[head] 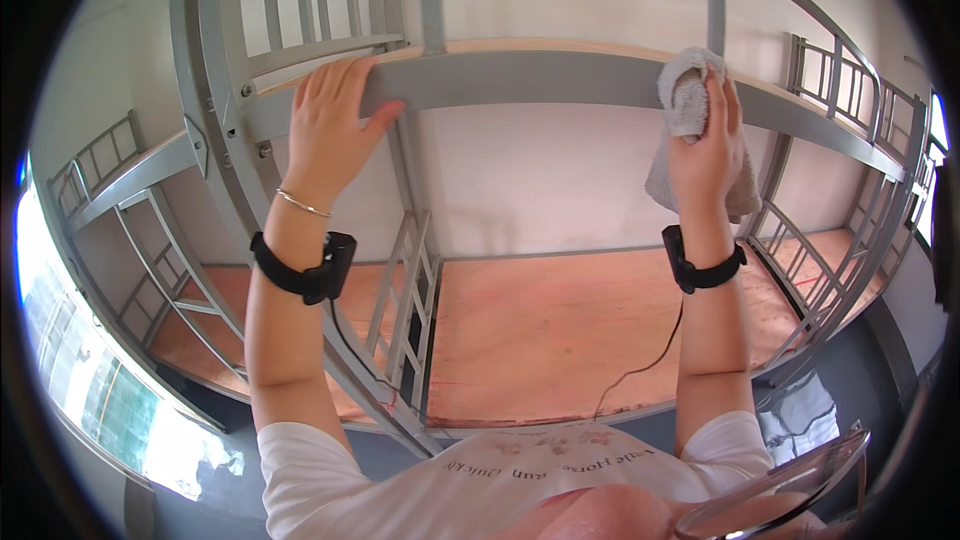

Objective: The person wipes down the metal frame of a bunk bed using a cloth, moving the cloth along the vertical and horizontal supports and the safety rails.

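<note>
My left hand (331, 116) rests against the grey metal side rail (517, 79) of an upper bunk, near a bed post (214, 75). Its fingers reach the top edge of the rail, and the thumb is spread on the front face. In my right hand (709, 154) is a bunched grey cloth (686, 94), held against the same rail further right, beside an upright of the guard rail (716, 4). Part of the cloth hangs below the hand. The palm side of each hand is hidden.
Below lies the lower bunk's wooden board (555, 337). A metal ladder (176, 277) stands at left, with more bunk frames on both sides. Each wrist wears a black strap device, and thin cables (637, 371) run from them. Bolts (264, 150) protrude near the left post.
</note>
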The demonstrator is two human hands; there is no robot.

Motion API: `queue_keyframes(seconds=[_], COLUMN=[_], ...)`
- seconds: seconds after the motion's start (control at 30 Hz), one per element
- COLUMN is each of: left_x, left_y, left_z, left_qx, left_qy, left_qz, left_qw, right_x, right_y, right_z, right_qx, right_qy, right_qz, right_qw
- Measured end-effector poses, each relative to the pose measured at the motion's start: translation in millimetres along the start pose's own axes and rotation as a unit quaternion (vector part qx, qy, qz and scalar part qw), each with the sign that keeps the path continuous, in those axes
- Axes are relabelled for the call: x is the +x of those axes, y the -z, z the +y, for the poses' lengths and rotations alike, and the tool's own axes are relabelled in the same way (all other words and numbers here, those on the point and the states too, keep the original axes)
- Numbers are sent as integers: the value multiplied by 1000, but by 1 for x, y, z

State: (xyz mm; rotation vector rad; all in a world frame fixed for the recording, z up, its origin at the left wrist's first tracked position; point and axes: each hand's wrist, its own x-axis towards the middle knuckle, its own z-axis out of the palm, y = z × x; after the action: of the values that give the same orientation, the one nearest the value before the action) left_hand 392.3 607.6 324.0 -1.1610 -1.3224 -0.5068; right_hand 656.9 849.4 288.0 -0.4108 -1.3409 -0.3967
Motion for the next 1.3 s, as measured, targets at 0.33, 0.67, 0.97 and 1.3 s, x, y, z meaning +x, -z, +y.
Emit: queue_keyframes(seconds=[0.33,0.67,0.97,1.3], left_x=[-5,-11,-6,-12], left_y=[-15,-11,-9,-18], left_z=[-5,-12,-7,-1], left_qx=[-48,-78,-71,-56], left_qy=[10,19,34,27], left_qz=[99,81,80,103], left_qw=[994,993,994,993], right_x=[-17,-26,-16,-34], right_y=[-49,-33,2,-10], right_z=[-169,-146,-11,-65], right_qx=[51,17,6,139], right_qy=[125,184,7,-41], right_qz=[-49,-130,-86,-106], right_qw=[990,974,996,984])
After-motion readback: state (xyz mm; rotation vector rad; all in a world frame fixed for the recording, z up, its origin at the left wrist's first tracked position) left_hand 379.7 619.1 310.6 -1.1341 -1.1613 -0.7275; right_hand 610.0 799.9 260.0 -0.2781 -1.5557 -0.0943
